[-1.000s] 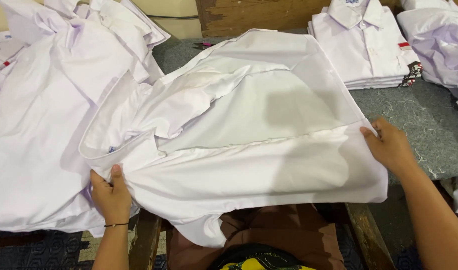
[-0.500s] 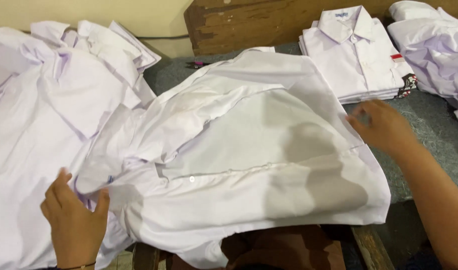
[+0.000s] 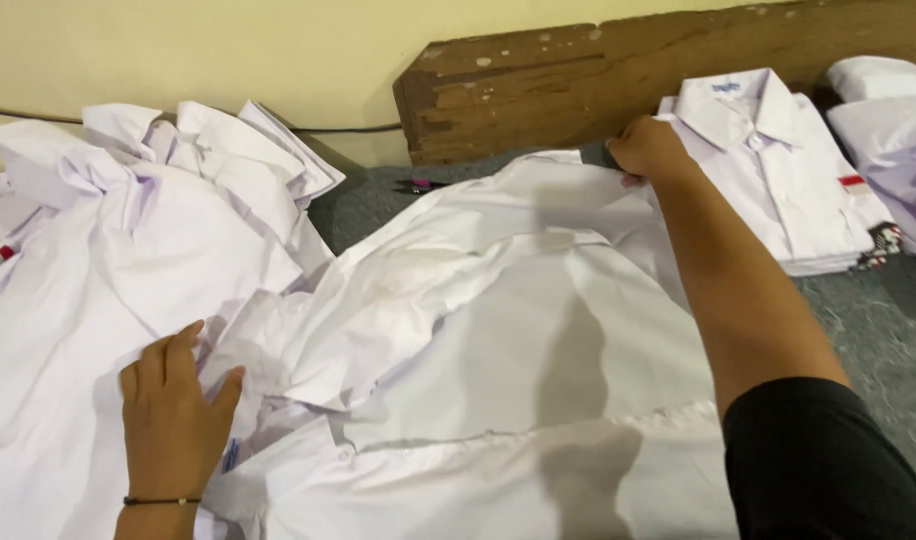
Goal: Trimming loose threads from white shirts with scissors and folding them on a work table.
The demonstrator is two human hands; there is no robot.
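1. The white shirt point(image 3: 538, 380) lay spread across the middle of the frame on the grey table point(image 3: 878, 320), its long axis running from the lower left up towards the upper right, the far edge pointing at the wooden board point(image 3: 578, 80) against the wall.
2. It looked rumpled, plain white, with a folded flap across its middle and a row of small buttons near the bottom of the frame.
3. The right hand point(image 3: 650, 150) reached to the upper right and pinched the far edge of the shirt in closed fingers.
4. The left hand point(image 3: 173, 400), a thin black band at its wrist, lay flat with fingers loose on the crumpled near-left part of the shirt, gripping nothing.
5. A heap of loose white shirts point(image 3: 128, 230) filled the left side; a neat folded stack point(image 3: 778, 170) sat at the upper right, just beside the right hand.
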